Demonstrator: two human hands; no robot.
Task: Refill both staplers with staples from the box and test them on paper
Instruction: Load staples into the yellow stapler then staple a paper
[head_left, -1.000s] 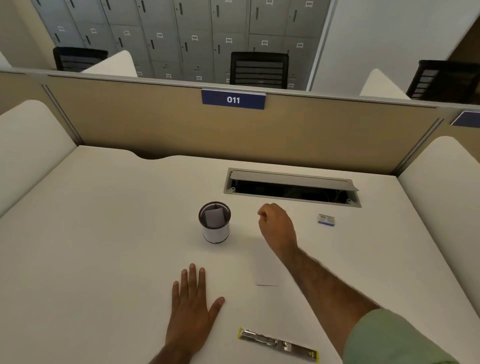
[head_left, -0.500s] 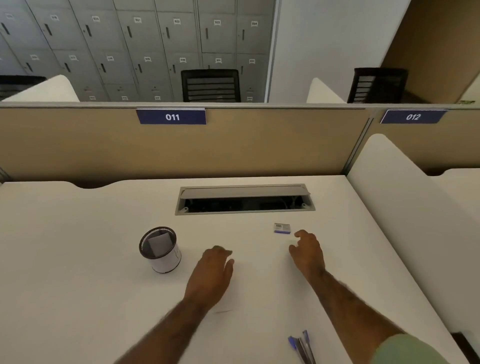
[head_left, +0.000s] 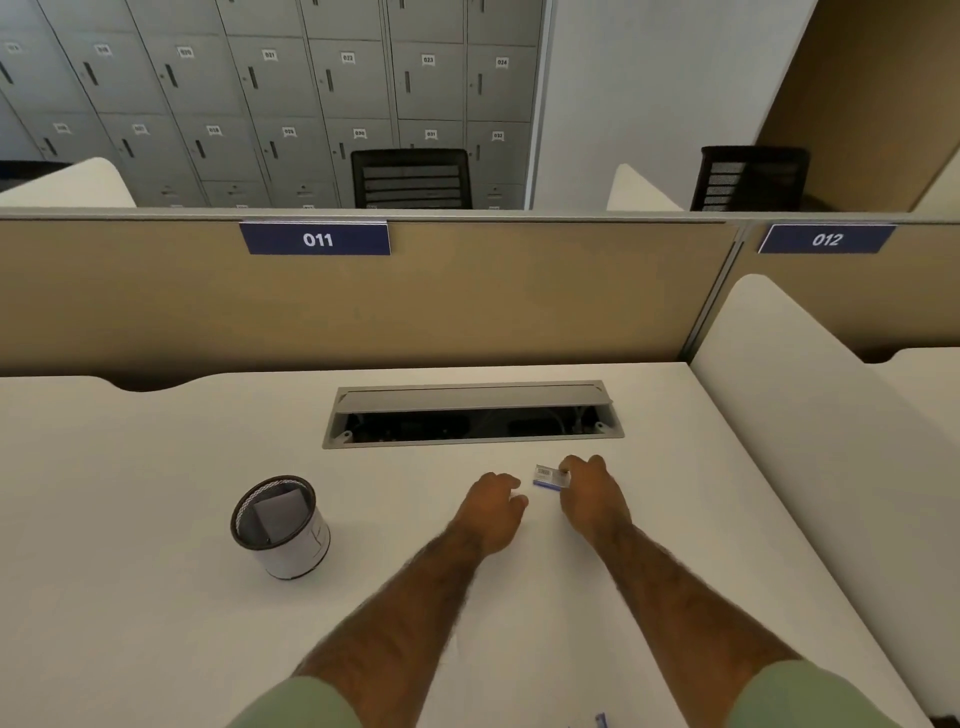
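On the smooth white tabletop (head_left: 156, 571), the right hand (head_left: 592, 499) pinches a small white-and-blue cardboard staple box (head_left: 548, 477); the left hand (head_left: 491, 512) lies just beside it, loosely curled, holding nothing.

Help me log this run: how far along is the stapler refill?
Barely begun. Done: nothing that shows; no stapler is open or loaded in view. In hand: the right hand pinches the staple box near the cable slot; the left hand is beside it, holding nothing. Left: open the box, load both staplers, test them on paper.
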